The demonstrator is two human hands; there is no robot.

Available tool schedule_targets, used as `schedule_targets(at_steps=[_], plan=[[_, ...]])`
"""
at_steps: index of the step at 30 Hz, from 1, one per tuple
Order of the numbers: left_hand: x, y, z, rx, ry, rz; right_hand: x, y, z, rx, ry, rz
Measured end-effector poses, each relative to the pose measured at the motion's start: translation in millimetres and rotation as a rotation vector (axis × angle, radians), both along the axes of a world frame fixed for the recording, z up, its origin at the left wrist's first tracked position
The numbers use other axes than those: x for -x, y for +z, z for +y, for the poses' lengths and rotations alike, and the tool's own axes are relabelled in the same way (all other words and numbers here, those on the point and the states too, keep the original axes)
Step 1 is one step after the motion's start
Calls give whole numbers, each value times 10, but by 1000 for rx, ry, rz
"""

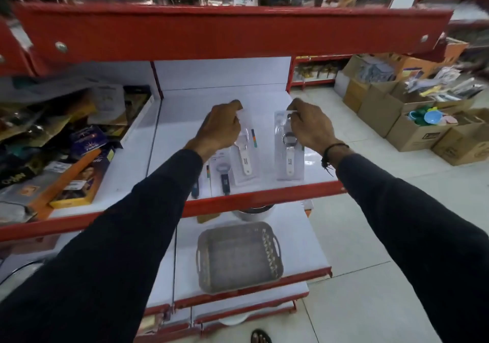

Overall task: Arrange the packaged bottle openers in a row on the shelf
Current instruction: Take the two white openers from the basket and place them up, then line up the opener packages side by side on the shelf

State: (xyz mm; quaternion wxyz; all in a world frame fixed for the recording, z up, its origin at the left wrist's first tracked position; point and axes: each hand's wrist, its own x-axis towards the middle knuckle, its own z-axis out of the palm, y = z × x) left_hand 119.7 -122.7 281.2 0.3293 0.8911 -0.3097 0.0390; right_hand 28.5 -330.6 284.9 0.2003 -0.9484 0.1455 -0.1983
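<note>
On the white shelf with a red front edge lie several packaged bottle openers. My left hand grips the top of a clear pack holding a white-handled opener. My right hand pinches the top of another white-handled opener pack further right, which stands tilted on the shelf. To the left of these lies a dark-handled opener pack, and one more is partly hidden under my left sleeve.
A grey plastic basket sits on the lower shelf. Mixed boxed goods crowd the shelf section to the left. Cardboard boxes stand on the tiled floor at right. A red shelf overhangs above.
</note>
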Motion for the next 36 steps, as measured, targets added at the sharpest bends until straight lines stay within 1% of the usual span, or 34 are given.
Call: schedule_targets(at_steps=[3, 5, 6, 7, 8, 9, 10, 11, 12, 14, 15, 16, 17, 19, 24, 28, 31, 36], plan=[[-25, -249, -125, -86, -54, 183, -144, -228, -73, -7, 36, 177], [1, -378, -169, -237, -97, 229, -175, -352, -95, 11, 61, 264], [-13, -410, -156, -322, -101, 217, -191, -377, -103, 78, 67, 306], [-39, -409, -115, -379, -104, 204, -198, -376, -111, 187, 69, 349], [-82, -389, -29, -405, -110, 203, -208, -370, -109, 298, 76, 373], [-126, -353, 86, -412, -117, 212, -209, -359, -101, 362, 97, 364], [-178, -305, 227, -423, -124, 221, -216, -345, -73, 369, 139, 337], [-219, -263, 388, -461, -130, 232, -211, -335, -26, 322, 205, 323], [-252, -225, 551, -527, -131, 245, -209, -323, 45, 220, 286, 330], [-280, -167, 847, -706, -122, 289, -232, -331, 289, 8, 446, 419], [-270, -160, 938, -788, -121, 313, -249, -357, 421, -22, 500, 481], [-244, -163, 1015, -842, -118, 327, -278, -400, 565, 4, 538, 537], [-209, -188, 1052, -860, -120, 332, -304, -455, 683, 51, 559, 582], [-135, -242, 1097, -814, -126, 323, -355, -545, 836, 113, 584, 625], [-30, -282, 1125, -712, -116, 296, -418, -604, 861, 116, 571, 607], [-12, -291, 1136, -662, -122, 303, -437, -599, 878, 69, 577, 609], [-6, -293, 1110, -693, -122, 286, -420, -604, 894, 51, 581, 600], [-47, -205, 1022, -813, -121, 304, -411, -498, 864, 47, 588, 634]])
